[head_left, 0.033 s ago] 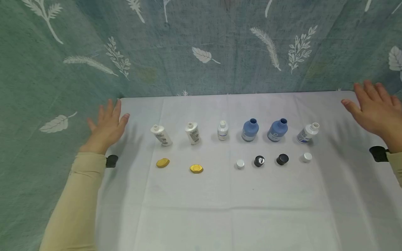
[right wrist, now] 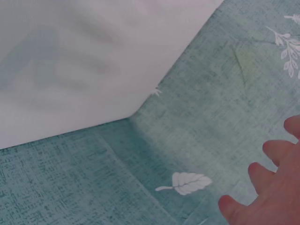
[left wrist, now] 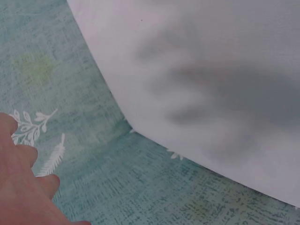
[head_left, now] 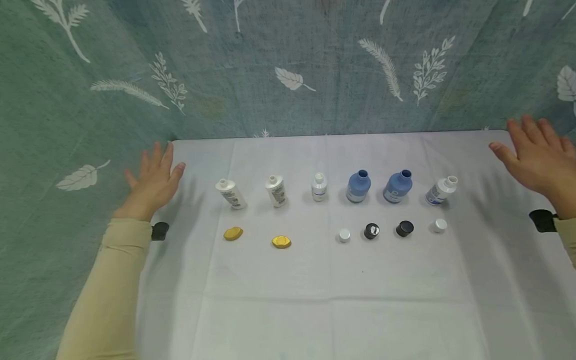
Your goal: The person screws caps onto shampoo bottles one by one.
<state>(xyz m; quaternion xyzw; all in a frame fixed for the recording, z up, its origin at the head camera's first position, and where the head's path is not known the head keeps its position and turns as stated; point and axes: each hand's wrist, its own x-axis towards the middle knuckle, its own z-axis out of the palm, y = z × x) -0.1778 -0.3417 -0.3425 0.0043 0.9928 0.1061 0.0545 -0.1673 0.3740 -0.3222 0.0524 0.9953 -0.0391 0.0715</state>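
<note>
Left hand and right hand (its outer edge is cut off) are spread, released; between them stand uncapped white plastic bottles and rounded blue plastic bottles, their small label print unreadable.

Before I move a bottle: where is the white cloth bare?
Widest patch: the white cloth in front of the caps. Smaller: between left hand and leftmost bottle; between rightmost bottle and right hand. Crowded: around the blue bottles, with black caps just in front.
</note>
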